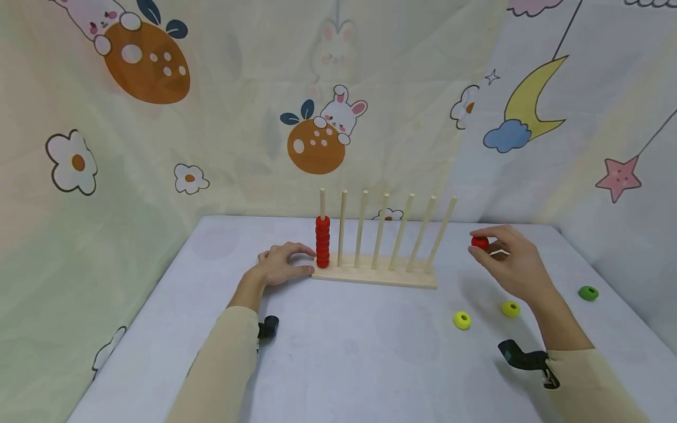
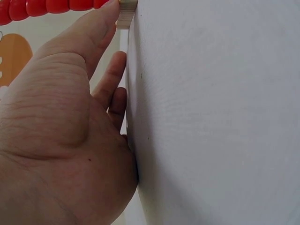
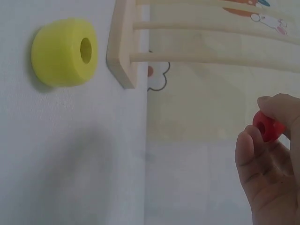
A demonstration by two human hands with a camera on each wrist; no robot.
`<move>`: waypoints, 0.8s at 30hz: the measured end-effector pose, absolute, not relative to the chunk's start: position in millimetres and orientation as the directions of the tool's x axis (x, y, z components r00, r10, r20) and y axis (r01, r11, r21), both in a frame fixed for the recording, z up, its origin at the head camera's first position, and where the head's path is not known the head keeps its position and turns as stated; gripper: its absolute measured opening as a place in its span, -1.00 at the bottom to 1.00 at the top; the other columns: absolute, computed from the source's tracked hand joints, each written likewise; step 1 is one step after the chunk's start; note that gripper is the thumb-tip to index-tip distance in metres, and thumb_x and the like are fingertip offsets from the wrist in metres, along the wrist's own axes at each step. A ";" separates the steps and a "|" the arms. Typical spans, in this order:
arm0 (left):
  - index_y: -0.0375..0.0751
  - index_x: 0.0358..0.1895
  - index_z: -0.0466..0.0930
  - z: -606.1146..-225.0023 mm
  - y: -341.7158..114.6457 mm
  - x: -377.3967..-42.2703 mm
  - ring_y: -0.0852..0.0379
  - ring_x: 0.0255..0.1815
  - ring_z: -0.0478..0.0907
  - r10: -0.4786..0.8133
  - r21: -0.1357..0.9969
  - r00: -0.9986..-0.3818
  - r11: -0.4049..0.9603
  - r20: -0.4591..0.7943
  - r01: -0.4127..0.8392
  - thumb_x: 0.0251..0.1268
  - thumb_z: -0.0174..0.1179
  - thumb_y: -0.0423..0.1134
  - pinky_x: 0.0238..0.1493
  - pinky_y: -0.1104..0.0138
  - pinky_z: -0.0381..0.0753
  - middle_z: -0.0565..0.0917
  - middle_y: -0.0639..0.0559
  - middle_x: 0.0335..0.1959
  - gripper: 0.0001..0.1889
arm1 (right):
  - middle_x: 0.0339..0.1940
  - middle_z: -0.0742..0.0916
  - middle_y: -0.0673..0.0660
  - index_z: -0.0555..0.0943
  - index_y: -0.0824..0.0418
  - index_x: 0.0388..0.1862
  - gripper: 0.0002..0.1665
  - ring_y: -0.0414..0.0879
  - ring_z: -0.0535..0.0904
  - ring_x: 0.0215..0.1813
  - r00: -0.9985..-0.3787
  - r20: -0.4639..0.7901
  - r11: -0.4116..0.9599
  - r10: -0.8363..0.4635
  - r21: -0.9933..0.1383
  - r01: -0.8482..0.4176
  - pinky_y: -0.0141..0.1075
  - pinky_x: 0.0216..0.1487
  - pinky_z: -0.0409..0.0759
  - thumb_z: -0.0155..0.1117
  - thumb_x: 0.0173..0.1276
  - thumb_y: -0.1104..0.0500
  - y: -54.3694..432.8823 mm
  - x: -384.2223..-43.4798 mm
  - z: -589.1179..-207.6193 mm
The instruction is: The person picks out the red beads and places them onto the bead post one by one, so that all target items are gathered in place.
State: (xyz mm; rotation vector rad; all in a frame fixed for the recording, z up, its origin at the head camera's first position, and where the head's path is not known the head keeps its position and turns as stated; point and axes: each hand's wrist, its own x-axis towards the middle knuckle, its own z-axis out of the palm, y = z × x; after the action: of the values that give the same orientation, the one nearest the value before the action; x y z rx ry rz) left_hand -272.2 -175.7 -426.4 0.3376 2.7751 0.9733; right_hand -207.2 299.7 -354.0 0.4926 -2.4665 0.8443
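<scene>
My right hand (image 1: 513, 258) pinches a red bead (image 1: 479, 242) between thumb and fingers, raised right of the wooden peg rack (image 1: 375, 277). The bead's hole shows in the right wrist view. With thumb and index fingertips, my left hand (image 1: 282, 264) touches the left end of the rack's base, its other fingers low beside the table. Several red beads (image 1: 322, 242) are stacked on the leftmost peg (image 1: 322, 202), whose top sticks out above them. The other pegs (image 1: 379, 229) are bare.
Two yellow beads, one nearer the rack (image 1: 462, 320) and one farther right (image 1: 510, 309), lie on the white table (image 1: 338, 364). A green bead (image 1: 588, 293) lies near the table's right edge. Behind stands a patterned cloth (image 1: 238, 117).
</scene>
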 end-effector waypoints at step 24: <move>0.31 0.22 0.60 -428.6 -177.2 -275.0 -0.21 0.47 0.20 0.286 0.635 -0.954 0.754 -0.088 0.167 0.29 0.33 0.16 0.40 -0.22 -0.06 0.46 0.01 0.45 -0.56 | -0.05 0.64 0.07 0.66 0.17 0.13 -0.58 -0.31 0.59 -0.24 -0.794 0.566 0.626 -0.220 -0.542 -0.560 -0.59 -0.25 0.57 0.45 0.31 0.38 263.6 -212.8 -349.6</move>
State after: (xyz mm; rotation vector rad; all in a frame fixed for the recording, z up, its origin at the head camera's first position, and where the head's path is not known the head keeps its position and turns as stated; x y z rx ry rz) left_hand -275.0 -177.2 -428.6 0.3612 2.7712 0.9785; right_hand -212.8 263.6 -349.6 0.6161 -2.3990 1.0184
